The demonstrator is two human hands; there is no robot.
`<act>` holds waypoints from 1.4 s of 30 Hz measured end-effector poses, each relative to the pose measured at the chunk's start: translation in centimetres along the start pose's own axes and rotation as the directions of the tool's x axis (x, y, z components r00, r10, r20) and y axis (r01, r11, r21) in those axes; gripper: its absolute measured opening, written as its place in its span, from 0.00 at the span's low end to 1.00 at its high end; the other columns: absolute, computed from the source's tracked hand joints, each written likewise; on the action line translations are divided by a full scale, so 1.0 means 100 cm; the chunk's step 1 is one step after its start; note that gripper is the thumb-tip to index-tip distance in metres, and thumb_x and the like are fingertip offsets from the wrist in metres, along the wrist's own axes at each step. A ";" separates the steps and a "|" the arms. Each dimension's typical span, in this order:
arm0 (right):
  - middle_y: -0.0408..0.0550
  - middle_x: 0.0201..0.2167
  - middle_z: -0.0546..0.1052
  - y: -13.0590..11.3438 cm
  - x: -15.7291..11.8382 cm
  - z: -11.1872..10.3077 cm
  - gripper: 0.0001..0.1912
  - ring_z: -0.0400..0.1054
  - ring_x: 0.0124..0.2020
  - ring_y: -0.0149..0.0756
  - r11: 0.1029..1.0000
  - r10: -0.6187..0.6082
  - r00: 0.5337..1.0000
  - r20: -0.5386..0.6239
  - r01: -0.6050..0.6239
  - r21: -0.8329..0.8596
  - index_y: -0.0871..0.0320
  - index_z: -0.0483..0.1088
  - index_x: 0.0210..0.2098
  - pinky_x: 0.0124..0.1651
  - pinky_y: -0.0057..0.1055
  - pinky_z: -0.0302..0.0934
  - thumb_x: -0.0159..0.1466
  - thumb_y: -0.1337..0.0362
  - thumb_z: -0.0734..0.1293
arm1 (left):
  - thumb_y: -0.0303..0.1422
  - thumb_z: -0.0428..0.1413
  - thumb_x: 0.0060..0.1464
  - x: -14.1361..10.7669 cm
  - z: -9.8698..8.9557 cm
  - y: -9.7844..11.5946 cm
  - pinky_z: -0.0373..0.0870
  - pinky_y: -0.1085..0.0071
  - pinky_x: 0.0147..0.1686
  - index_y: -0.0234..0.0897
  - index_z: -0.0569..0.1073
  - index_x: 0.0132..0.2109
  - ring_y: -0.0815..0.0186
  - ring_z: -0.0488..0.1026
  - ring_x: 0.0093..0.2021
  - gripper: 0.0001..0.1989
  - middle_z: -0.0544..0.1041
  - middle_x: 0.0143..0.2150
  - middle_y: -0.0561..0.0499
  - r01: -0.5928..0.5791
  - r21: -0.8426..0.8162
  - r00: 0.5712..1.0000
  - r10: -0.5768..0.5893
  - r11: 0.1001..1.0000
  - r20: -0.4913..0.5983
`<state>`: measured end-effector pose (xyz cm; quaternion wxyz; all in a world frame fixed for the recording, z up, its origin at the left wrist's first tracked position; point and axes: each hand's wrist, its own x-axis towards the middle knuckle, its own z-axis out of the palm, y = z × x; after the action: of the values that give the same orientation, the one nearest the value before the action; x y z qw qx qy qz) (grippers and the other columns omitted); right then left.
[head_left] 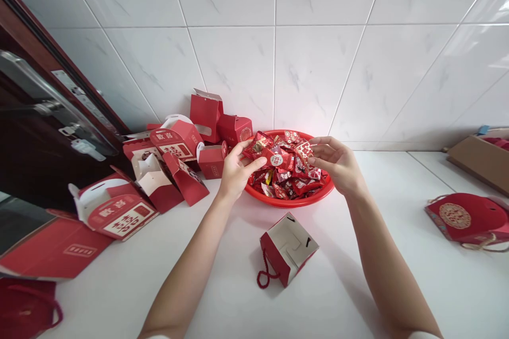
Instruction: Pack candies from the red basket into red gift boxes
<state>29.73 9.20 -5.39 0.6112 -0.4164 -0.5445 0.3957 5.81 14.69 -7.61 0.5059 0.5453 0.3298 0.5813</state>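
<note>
A red plastic basket [274, 202] full of wrapped candies [280, 190] stands on the white counter against the wall. My left hand [237, 165] is at the basket's left side, thumb and fingers closed around a few red-wrapped candies [260, 143]. Over the right part of the heap, my right hand [337, 164] pinches a red and white patterned candy packet [304, 150]. In front of the basket, between my forearms, sits a small open gift box [274, 254], red outside and pale inside. Its twisted red cord handle [264, 273] hangs to the left.
Several red gift boxes [175, 143], many open, crowd the left side along the wall. A dark door with a metal handle [47, 106] is at far left. On the right lie a red box with a rope handle [469, 217] and a brown cardboard box [477, 161].
</note>
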 end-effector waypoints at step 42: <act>0.45 0.29 0.78 -0.038 -0.030 0.008 0.20 0.69 0.22 0.32 0.970 0.119 0.968 0.222 -0.065 -0.234 0.57 0.80 0.44 0.21 0.29 0.65 0.56 0.53 0.80 | 0.41 0.73 0.47 -0.029 0.014 0.039 0.82 0.56 0.49 0.41 0.81 0.55 0.49 0.81 0.52 0.27 0.83 0.54 0.45 0.011 0.146 0.963 -0.050 0.989 0.266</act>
<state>28.76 5.14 -2.74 0.4724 -0.4583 -0.6341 0.4058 5.95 10.67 -4.58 0.5143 0.6489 0.3075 0.4690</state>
